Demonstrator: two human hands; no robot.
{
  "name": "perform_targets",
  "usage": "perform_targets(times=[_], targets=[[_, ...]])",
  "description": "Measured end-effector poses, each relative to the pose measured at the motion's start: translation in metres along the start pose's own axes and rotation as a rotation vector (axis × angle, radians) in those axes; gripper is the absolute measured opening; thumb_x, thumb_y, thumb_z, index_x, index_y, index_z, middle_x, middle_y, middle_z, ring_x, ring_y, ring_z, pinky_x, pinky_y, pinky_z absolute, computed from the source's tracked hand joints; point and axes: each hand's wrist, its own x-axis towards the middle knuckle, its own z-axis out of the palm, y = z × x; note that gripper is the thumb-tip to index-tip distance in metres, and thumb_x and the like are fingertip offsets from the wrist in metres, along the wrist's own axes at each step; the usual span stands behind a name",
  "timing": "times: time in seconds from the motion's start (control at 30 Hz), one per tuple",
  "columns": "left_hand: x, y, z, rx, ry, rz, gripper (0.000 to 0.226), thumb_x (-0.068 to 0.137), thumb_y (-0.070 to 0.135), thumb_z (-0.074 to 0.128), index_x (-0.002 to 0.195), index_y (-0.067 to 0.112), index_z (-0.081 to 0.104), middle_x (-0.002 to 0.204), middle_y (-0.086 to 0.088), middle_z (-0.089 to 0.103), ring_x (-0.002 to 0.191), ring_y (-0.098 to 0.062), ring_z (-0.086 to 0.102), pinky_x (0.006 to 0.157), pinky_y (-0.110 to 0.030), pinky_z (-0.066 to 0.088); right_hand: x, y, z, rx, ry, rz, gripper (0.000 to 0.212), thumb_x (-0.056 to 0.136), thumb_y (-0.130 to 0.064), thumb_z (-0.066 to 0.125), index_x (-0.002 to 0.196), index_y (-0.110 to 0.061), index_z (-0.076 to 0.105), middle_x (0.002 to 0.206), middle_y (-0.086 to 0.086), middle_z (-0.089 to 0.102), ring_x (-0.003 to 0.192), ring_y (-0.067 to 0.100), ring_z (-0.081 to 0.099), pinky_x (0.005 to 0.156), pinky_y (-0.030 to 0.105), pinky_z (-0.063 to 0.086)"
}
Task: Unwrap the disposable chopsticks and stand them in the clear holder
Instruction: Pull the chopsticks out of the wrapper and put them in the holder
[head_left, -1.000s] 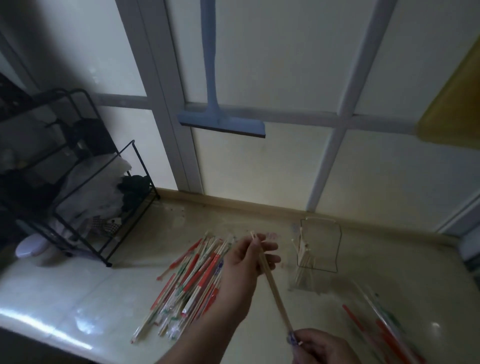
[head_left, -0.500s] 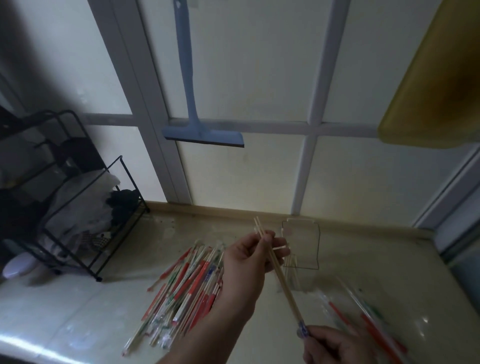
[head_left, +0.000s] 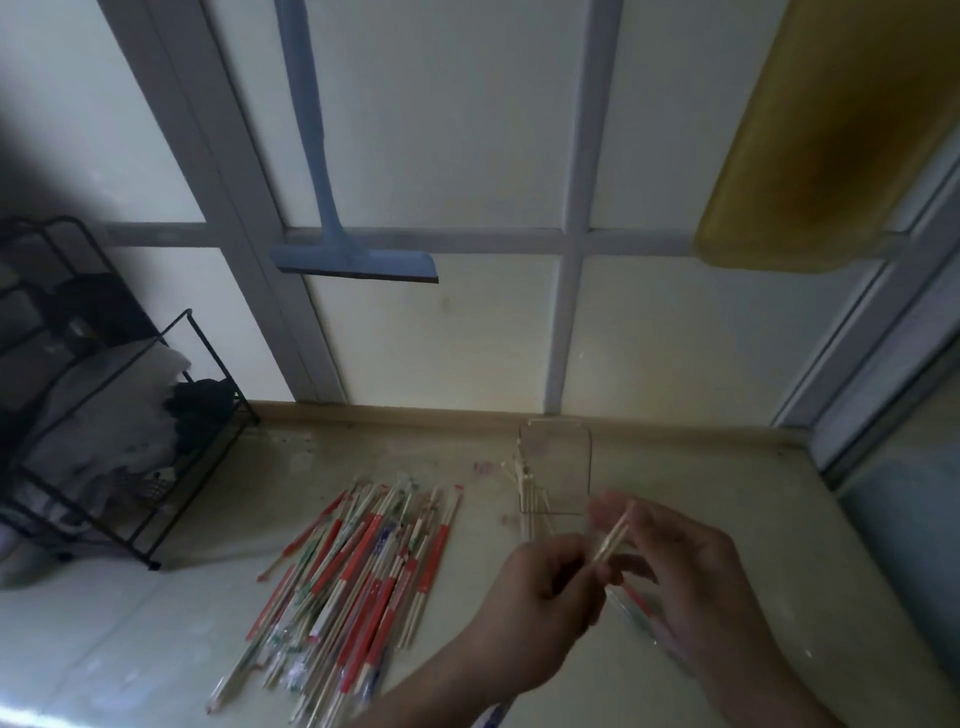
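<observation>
Holding a bare pair of chopsticks (head_left: 614, 535) between both hands, I see them tilted, upper end toward the back of the counter, just in front of the clear holder (head_left: 563, 470). My left hand (head_left: 540, 597) has its fingers curled round the lower end of the sticks. My right hand (head_left: 685, 571) is blurred, but its thumb and fingers look closed in a pinch on the upper part of the same pair.

Behind the hands, the clear holder stands upright on the pale counter (head_left: 701, 467), close to the back edge. A few unwrapped chopsticks (head_left: 525, 483) already lean inside it against its left wall.

Left of the hands lies a loose pile of wrapped chopsticks (head_left: 363, 582) in red, white and green sleeves, fanned out on the counter. Under my right hand I can make out some clear wrappers (head_left: 636, 608) with red and green print; how many, I cannot tell.

Further out, a black wire rack (head_left: 171, 415) with cloths on it sits at the counter's left end. On the window behind hang a blue squeegee (head_left: 353, 260) and, to the right, a yellow board (head_left: 831, 156).
</observation>
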Motion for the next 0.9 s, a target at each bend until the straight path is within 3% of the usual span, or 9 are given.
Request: perform_targets(times=[0.1,0.23,0.37,0.47,0.53,0.67,0.77,0.8,0.9], targets=[[0.003,0.001,0.011,0.017,-0.052,-0.036,0.016,0.095,0.018,0.051,0.085,0.017,0.063,0.053,0.01,0.049,0.047,-0.007,0.04,0.046,-0.019,0.032,0.004,0.005,-0.012,0.055,0.048,0.055,0.078,0.038,-0.077,0.079,0.093,-0.021,0.078,0.097,0.008,0.076,0.09,0.026,0.073,0.075,0.037,0.052],[0.009,-0.001,0.018,0.057,-0.073,-0.034,0.023,0.099,0.015,0.049,0.089,-0.003,0.06,0.054,0.011,0.048,0.046,-0.005,0.039,0.046,-0.018,0.032,-0.001,0.009,-0.029,0.131,0.043,0.15,0.085,0.036,-0.067,0.087,0.096,-0.008,0.076,0.099,0.019,0.074,0.087,0.03,0.068,0.081,0.037,0.056],[0.015,-0.003,0.03,0.073,-0.116,-0.03,0.022,0.1,0.01,0.048,0.091,-0.005,0.061,0.052,0.011,0.047,0.046,-0.003,0.038,0.046,-0.016,0.032,-0.005,0.016,-0.04,0.109,0.056,0.175,0.039,0.065,-0.043,0.078,0.084,-0.008,0.079,0.09,0.022,0.074,0.093,0.035,0.071,0.081,0.03,0.059],[0.021,-0.002,0.038,0.043,-0.162,-0.069,0.017,0.099,0.013,0.048,0.092,0.01,0.064,0.052,0.012,0.047,0.046,-0.004,0.038,0.045,-0.016,0.031,-0.004,0.007,-0.058,0.1,0.101,0.199,0.03,0.078,-0.035,0.069,0.088,-0.008,0.078,0.098,0.018,0.074,0.097,0.033,0.071,0.093,0.047,0.055],[0.027,-0.003,0.041,0.083,-0.196,-0.085,0.018,0.101,0.016,0.05,0.091,0.017,0.065,0.051,0.012,0.047,0.045,-0.002,0.037,0.045,-0.016,0.031,0.001,-0.004,-0.078,0.065,0.164,0.18,0.032,0.079,-0.04,0.069,0.091,-0.011,0.077,0.102,0.009,0.075,0.101,0.026,0.07,0.098,0.05,0.049],[0.038,-0.003,0.048,0.109,-0.23,-0.089,0.018,0.101,0.017,0.051,0.091,0.018,0.066,0.053,0.013,0.045,0.044,0.0,0.035,0.044,-0.016,0.03,0.019,-0.018,-0.119,0.077,0.259,0.025,0.069,0.046,-0.068,0.084,0.089,-0.015,0.078,0.102,0.011,0.075,0.103,0.025,0.07,0.095,0.046,0.053],[0.045,-0.002,0.059,0.044,-0.191,-0.11,0.019,0.102,0.013,0.049,0.092,0.013,0.064,0.053,0.012,0.044,0.043,-0.001,0.035,0.044,-0.014,0.03,0.019,-0.005,-0.12,-0.026,0.134,0.066,0.069,0.05,-0.076,0.076,0.096,-0.024,0.077,0.102,0.008,0.075,0.101,0.024,0.07,0.092,0.044,0.052],[0.047,-0.001,0.063,0.024,-0.185,-0.122,0.018,0.102,0.011,0.048,0.092,0.01,0.063,0.052,0.012,0.044,0.042,-0.002,0.036,0.044,-0.015,0.03,0.016,-0.001,-0.115,-0.057,0.092,0.083,0.062,0.057,-0.073,0.074,0.094,-0.023,0.077,0.1,0.007,0.076,0.099,0.025,0.071,0.09,0.043,0.053],[0.053,-0.001,0.07,-0.007,-0.209,-0.163,0.018,0.103,0.013,0.048,0.094,0.006,0.061,0.051,0.009,0.044,0.041,-0.005,0.036,0.042,-0.017,0.03,0.013,0.007,-0.106,-0.054,0.087,0.11,0.032,0.081,-0.04,0.062,0.085,-0.012,0.078,0.09,0.015,0.075,0.092,0.037,0.071,0.089,0.046,0.055]])
